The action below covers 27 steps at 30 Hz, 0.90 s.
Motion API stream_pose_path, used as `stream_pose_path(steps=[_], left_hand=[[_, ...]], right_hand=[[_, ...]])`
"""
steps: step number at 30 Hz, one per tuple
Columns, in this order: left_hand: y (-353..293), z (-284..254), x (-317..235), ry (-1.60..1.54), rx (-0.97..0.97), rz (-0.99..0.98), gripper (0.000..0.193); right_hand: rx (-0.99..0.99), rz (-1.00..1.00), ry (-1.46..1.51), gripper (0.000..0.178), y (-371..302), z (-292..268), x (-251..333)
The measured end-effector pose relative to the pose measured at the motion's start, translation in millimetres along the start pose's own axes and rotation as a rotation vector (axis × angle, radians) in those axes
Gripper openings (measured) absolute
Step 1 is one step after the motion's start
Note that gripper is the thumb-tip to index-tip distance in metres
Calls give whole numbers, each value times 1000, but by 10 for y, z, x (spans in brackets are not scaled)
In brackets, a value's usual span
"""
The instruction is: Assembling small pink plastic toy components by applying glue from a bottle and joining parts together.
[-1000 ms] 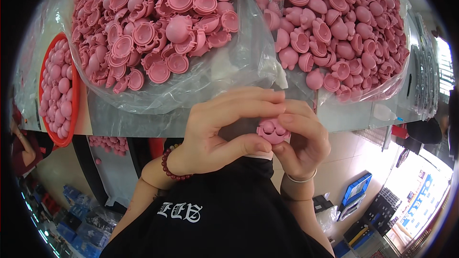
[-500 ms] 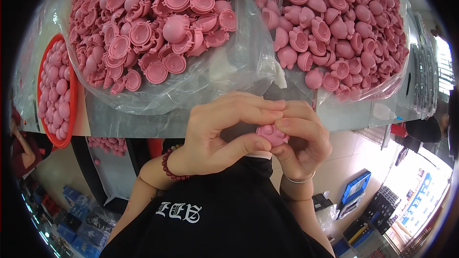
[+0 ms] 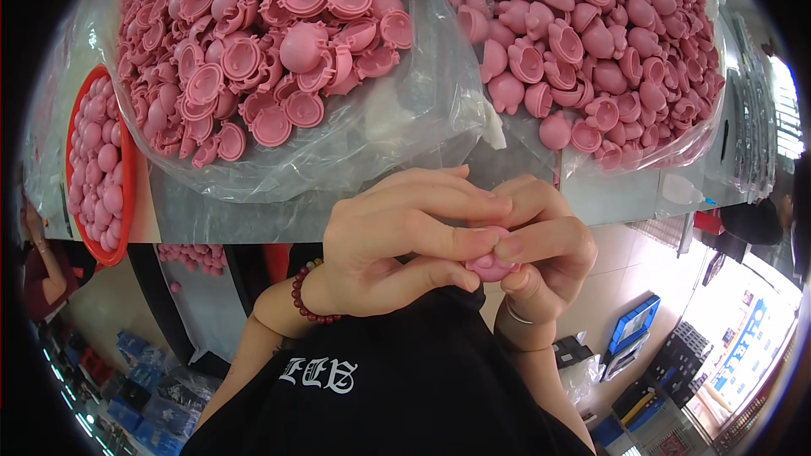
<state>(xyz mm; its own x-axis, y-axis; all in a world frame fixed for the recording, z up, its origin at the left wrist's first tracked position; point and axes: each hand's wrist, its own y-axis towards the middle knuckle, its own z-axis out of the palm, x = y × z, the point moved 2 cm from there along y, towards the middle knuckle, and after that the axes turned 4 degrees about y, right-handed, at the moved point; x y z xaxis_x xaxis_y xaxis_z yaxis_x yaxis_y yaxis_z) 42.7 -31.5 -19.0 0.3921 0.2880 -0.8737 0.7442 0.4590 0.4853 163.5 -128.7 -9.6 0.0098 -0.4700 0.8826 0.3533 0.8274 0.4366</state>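
Between the fingertips of both hands is a small rounded pink plastic piece (image 3: 492, 267), with bumps on the side that shows. My left hand (image 3: 405, 241), a dark red bead bracelet at its wrist, pinches it from the left with thumb and fingers. From the other side my right hand (image 3: 545, 253) grips it with thumb and bent forefinger. Fingers cover much of the piece, so whether it is one part or two joined halves cannot be seen. Beyond the hands lie a left heap of pink half shells (image 3: 279, 51) and a right heap of pink shell parts (image 3: 591, 51).
Clear plastic sheeting (image 3: 338, 156) lies under the heaps on the grey table (image 3: 203, 215). At the left edge stands a red basket (image 3: 129, 203) of pink balls. A white bottle (image 3: 678, 189) lies near the right table edge. Another person's arm (image 3: 49, 266) shows far left.
Both hands have come slightly nearer to me with the pink piece, which has turned between the fingers. The left forefinger now lies over its top.
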Motion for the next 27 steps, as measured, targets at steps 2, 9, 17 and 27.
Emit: stream_pose_path(steps=[2, 9, 17, 27], left_hand=[[3, 3, -1, 15, -2, 9, 26], [8, 14, -91, 182, -19, -19, 30], [81, -43, -97, 324, 154, -17, 45], [-22, 30, -50, -935, -123, -516, 52]], right_hand=[[7, -1, -3, 14, 4, 2, 3], [-12, -30, -78, 21, -1, -28, 18], [-167, 98, -143, 52, -18, 18, 139], [-63, 117, -1025, 35, 82, -76, 16]])
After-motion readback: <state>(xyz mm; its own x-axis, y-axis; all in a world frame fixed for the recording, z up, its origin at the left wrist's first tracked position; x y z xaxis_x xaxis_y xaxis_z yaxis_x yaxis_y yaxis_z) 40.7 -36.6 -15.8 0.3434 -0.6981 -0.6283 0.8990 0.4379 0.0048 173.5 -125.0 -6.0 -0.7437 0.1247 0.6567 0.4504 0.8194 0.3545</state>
